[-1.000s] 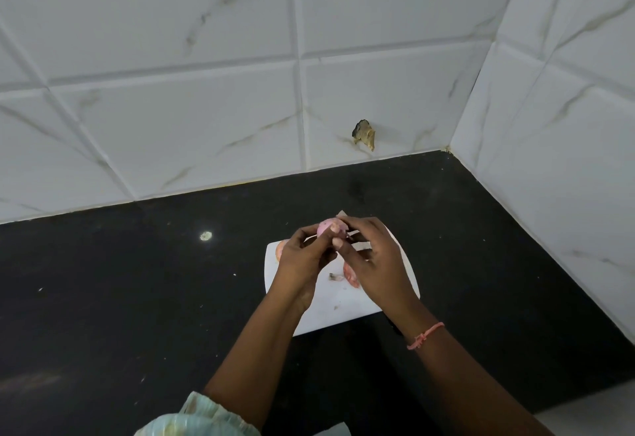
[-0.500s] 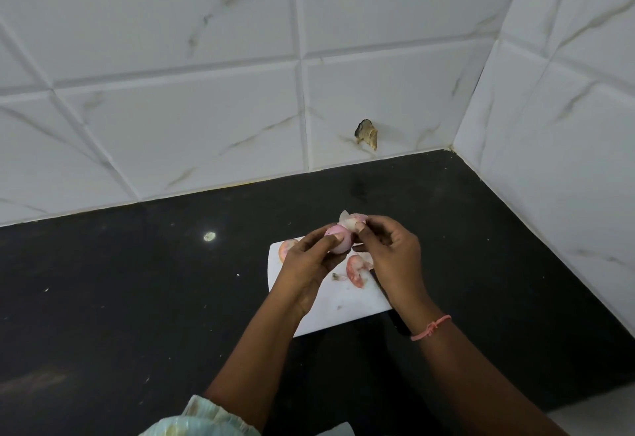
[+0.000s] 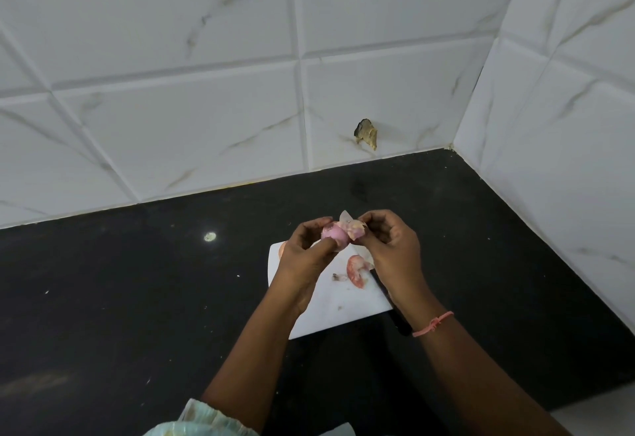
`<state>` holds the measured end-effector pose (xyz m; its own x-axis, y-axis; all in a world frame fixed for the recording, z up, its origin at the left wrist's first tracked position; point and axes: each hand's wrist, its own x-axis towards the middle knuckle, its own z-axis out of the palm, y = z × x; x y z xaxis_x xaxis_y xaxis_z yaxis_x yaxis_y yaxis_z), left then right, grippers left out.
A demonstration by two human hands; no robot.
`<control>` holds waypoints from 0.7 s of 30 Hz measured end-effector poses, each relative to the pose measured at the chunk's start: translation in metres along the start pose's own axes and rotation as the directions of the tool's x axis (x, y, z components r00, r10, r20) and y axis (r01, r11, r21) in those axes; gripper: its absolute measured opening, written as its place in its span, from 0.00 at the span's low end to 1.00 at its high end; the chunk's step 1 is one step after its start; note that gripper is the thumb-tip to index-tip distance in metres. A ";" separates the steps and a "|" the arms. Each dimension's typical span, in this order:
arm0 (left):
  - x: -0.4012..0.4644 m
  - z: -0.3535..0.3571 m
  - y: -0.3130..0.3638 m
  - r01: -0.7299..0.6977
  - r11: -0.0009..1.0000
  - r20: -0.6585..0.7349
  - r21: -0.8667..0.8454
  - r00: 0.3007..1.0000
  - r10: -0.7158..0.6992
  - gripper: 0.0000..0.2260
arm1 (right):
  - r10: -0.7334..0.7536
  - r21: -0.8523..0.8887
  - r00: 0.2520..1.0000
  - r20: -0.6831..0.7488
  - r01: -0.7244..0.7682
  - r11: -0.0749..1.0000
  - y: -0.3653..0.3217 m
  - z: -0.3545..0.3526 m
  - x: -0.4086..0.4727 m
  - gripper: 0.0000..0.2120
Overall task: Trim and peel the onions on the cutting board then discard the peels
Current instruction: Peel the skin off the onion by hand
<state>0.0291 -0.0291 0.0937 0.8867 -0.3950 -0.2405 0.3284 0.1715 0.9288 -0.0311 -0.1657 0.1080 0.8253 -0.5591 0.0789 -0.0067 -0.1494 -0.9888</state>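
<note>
Head view: my left hand (image 3: 305,257) pinches the onion (image 3: 335,235) above the cutting board (image 3: 338,312)'s far edge, so my right hand (image 3: 390,250)'s fingertips can pull its skin (image 3: 354,227) free; peels (image 3: 355,270) lie mid-board.

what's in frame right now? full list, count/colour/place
onion: 1, pink, held above the cutting board
loose skin: 1 flap, pale pink, on the onion's right side, pinched by the right hand
cutting board: 1, white, on the countertop under the hands
peel: 1 larger piece, pink, on the board, plus small scraps beside it
pink piece: 1, at the board's far left edge, mostly hidden by the left hand
countertop: 1, black, speckled
wall tiles: white, marbled, behind and to the right
chipped hole: 1, brownish, low on the back wall
wristband: 1, pink, right wrist
left hand: holds the onion
right hand: pulls the skin
</note>
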 end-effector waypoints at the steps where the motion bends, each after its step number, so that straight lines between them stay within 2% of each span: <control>1: -0.001 0.001 0.000 -0.002 1.000 -0.003 -0.005 1.000 0.002 0.21 | -0.014 -0.003 1.000 -0.021 0.013 1.000 0.000 0.001 0.000 0.06; 4: -0.002 0.003 0.002 -0.009 0.996 -0.023 0.088 1.000 0.011 0.19 | -0.015 0.000 0.998 -0.067 0.015 1.000 0.001 0.001 0.000 0.08; 6: -0.002 0.002 0.001 0.003 0.990 -0.044 0.141 0.999 0.003 0.16 | -0.015 0.010 0.999 -0.043 0.016 1.000 0.001 0.001 0.001 0.09; 9: -0.001 -0.002 0.000 0.023 0.995 -0.040 0.099 0.999 -0.019 0.16 | 0.036 0.075 0.998 -0.043 -0.033 0.997 0.001 0.001 0.003 0.08; 11: -0.001 -0.003 0.000 0.019 0.998 -0.028 0.062 0.999 -0.017 0.21 | 0.163 0.229 0.985 -0.060 -0.146 0.962 0.001 0.001 0.004 0.10; 13: 0.000 -0.003 0.001 0.027 0.999 -0.037 0.025 0.999 -0.027 0.25 | 0.299 0.447 0.954 -0.024 -0.257 0.857 -0.001 0.002 0.006 0.11; 15: 0.000 -0.002 0.002 0.048 0.998 -0.039 -0.047 0.998 -0.050 0.24 | 0.357 0.579 0.934 -0.010 -0.285 0.764 -0.002 0.003 0.007 0.13; 16: 0.000 -0.001 0.002 0.067 0.993 -0.034 -0.102 0.997 -0.070 0.21 | 0.363 0.584 0.931 -0.036 -0.275 0.764 -0.001 0.003 0.008 0.14; 18: 0.001 0.000 0.002 0.112 0.976 -0.031 -0.188 0.992 -0.120 0.16 | 0.325 0.447 0.936 -0.138 -0.234 0.864 0.006 0.002 0.009 0.15; 20: 0.001 -0.001 0.004 0.154 0.956 -0.017 -0.248 0.986 -0.163 0.16 | 0.227 0.131 0.953 -0.199 -0.204 0.970 0.017 -0.003 0.012 0.10; 21: 0.000 -0.001 0.005 0.164 0.948 -0.006 -0.271 0.985 -0.172 0.17 | 0.204 -0.025 0.960 -0.190 -0.212 0.977 0.024 -0.006 0.014 0.08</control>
<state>0.0315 -0.0278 0.0985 0.8188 -0.4134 -0.3984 0.5452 0.3426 0.7651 -0.0231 -0.1823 0.0861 0.6838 -0.7226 -0.1017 -0.1956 -0.0473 -0.9795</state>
